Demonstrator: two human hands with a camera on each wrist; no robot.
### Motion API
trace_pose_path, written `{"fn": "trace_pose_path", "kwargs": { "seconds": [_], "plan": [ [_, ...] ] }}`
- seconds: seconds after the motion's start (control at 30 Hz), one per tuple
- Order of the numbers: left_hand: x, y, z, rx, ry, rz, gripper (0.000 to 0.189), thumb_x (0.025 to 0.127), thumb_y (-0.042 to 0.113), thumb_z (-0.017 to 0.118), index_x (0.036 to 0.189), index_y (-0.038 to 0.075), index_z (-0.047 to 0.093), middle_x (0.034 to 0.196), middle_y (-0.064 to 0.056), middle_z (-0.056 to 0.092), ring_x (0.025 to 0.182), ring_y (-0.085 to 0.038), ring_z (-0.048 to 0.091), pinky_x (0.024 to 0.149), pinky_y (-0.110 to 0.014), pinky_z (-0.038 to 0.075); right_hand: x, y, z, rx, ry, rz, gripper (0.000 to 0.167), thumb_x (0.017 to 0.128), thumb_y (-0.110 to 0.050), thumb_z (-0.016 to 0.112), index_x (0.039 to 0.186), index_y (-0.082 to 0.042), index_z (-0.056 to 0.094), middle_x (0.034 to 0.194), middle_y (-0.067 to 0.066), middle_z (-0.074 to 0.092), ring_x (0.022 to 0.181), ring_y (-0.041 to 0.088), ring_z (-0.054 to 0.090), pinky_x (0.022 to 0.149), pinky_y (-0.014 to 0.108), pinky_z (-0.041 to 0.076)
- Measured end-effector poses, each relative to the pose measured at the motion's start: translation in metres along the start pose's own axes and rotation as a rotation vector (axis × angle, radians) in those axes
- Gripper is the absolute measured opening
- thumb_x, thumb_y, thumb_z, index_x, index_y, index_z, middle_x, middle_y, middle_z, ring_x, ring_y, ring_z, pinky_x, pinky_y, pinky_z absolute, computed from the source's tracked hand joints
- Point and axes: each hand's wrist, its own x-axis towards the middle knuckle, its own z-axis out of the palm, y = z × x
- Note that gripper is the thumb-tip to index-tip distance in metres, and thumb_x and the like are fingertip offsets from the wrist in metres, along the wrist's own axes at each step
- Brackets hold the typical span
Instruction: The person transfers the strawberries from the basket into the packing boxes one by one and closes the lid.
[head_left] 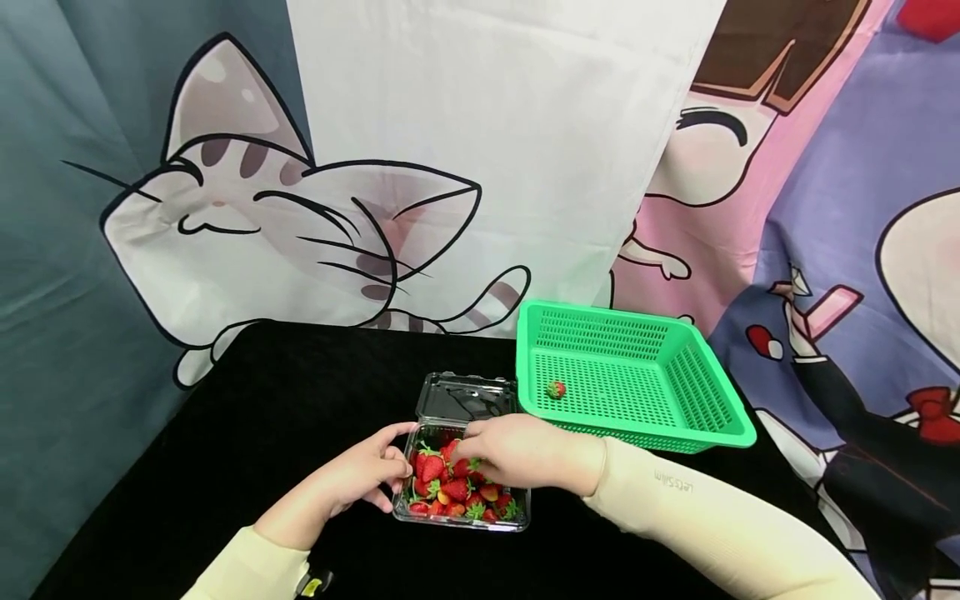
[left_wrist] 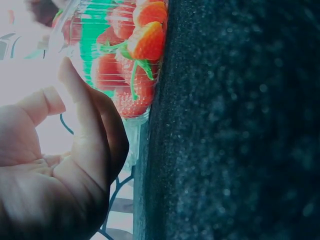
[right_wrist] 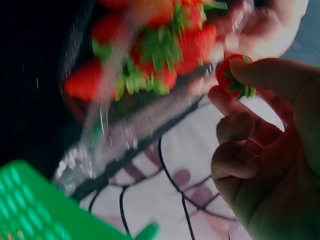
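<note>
A clear plastic clamshell box [head_left: 517,521] full of red strawberries [head_left: 454,489] stands on the black cloth, its lid [head_left: 465,400] folded back. My left hand [head_left: 360,471] is at the box's left side, fingers bent and touching the rim; in the left wrist view, the box wall and several berries show beyond the fingers [left_wrist: 92,120]. Over the box is my right hand [head_left: 517,450]. The right wrist view shows its thumb and forefinger pinching one strawberry [right_wrist: 232,75] with green leaves. A green plastic basket [head_left: 637,367] holds a single strawberry [head_left: 556,389].
Black cloth [head_left: 285,400] covers the table. Behind it hangs a curtain [head_left: 487,100] printed with a cartoon cat and figures. The basket stands right of the box, close to its lid. A dark strap [head_left: 313,583] sits at the left sleeve.
</note>
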Motion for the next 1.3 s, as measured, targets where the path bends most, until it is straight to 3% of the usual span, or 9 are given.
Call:
{"fn": "trace_pose_path", "kwargs": {
  "seconds": [0.17, 0.4, 0.67, 0.87, 1.1, 1.3],
  "plan": [
    [0.000, 0.001, 0.000, 0.008, 0.001, 0.000, 0.074, 0.087, 0.008, 0.061, 0.153, 0.010, 0.027, 0.088, -0.011, 0.061, 0.070, -0.017, 0.055, 0.050, -0.030, 0.055, 0.006, -0.012, 0.017, -0.036, 0.063, -0.098, 0.034, 0.087, -0.011, 0.070, 0.116, -0.028, 0.071, 0.106, -0.013, 0.063, 0.087, 0.001, 0.061, 0.074, 0.016, 0.051],
    [-0.001, 0.000, 0.001, 0.003, -0.006, 0.003, 0.074, 0.087, 0.008, 0.061, 0.153, 0.009, 0.027, 0.086, -0.009, 0.059, 0.070, -0.017, 0.055, 0.050, -0.030, 0.056, 0.010, -0.021, 0.034, -0.113, 0.088, -0.154, 0.033, 0.082, -0.010, 0.073, 0.108, -0.029, 0.070, 0.091, -0.015, 0.061, 0.075, 0.000, 0.054, 0.059, 0.015, 0.046],
    [-0.002, 0.000, 0.001, 0.009, -0.005, 0.014, 0.074, 0.087, 0.007, 0.060, 0.153, 0.008, 0.027, 0.086, -0.009, 0.059, 0.070, -0.017, 0.055, 0.050, -0.029, 0.055, 0.012, -0.026, 0.043, -0.126, 0.096, -0.149, 0.033, 0.086, -0.013, 0.071, 0.112, -0.031, 0.069, 0.102, -0.015, 0.064, 0.086, 0.004, 0.062, 0.067, 0.018, 0.053],
    [-0.002, 0.001, 0.001, 0.011, -0.004, 0.012, 0.074, 0.087, 0.007, 0.060, 0.153, 0.008, 0.027, 0.088, -0.010, 0.060, 0.071, -0.017, 0.055, 0.051, -0.029, 0.056, 0.009, -0.023, 0.040, -0.079, 0.088, -0.132, 0.038, 0.084, -0.011, 0.072, 0.116, -0.031, 0.069, 0.103, -0.015, 0.061, 0.084, -0.001, 0.059, 0.067, 0.014, 0.050],
    [-0.001, 0.001, 0.001, 0.007, -0.003, 0.003, 0.074, 0.087, 0.007, 0.060, 0.154, 0.009, 0.027, 0.088, -0.009, 0.059, 0.071, -0.017, 0.055, 0.050, -0.029, 0.055, 0.002, -0.013, 0.029, -0.015, 0.085, -0.072, 0.030, 0.088, -0.016, 0.071, 0.116, -0.028, 0.069, 0.105, -0.015, 0.062, 0.087, -0.002, 0.059, 0.076, 0.017, 0.052],
    [-0.002, 0.001, 0.001, 0.008, -0.002, 0.005, 0.074, 0.087, 0.007, 0.060, 0.154, 0.008, 0.026, 0.088, -0.010, 0.059, 0.070, -0.016, 0.055, 0.050, -0.029, 0.055, -0.009, 0.002, 0.010, 0.073, 0.091, 0.018, 0.020, 0.091, -0.017, 0.067, 0.109, -0.025, 0.072, 0.098, -0.013, 0.064, 0.081, -0.001, 0.058, 0.073, 0.018, 0.051]
  ]
}}
